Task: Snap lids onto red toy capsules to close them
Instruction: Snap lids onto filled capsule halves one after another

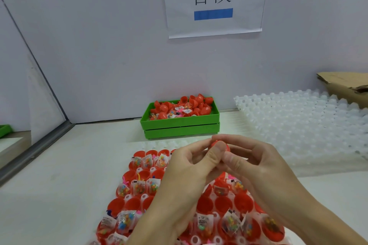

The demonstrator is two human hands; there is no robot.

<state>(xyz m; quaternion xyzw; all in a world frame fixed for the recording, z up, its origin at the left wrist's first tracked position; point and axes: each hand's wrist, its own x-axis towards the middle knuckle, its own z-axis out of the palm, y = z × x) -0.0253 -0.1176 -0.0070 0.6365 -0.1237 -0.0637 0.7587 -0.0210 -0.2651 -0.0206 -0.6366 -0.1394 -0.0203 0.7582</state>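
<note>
While both hands pinch 1 red capsule (pixel 219 145) above the tray (pixel 127 197), left hand (pixel 187 167) and right hand (pixel 256 165) should squeeze evenly, halves aligned, until it clicks.

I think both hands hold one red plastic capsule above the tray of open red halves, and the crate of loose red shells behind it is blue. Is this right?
Not quite: the plastic crate is green, not blue, as the head view shows. The rest holds: left hand and right hand pinch one red plastic capsule above the tray of open red halves.
</note>
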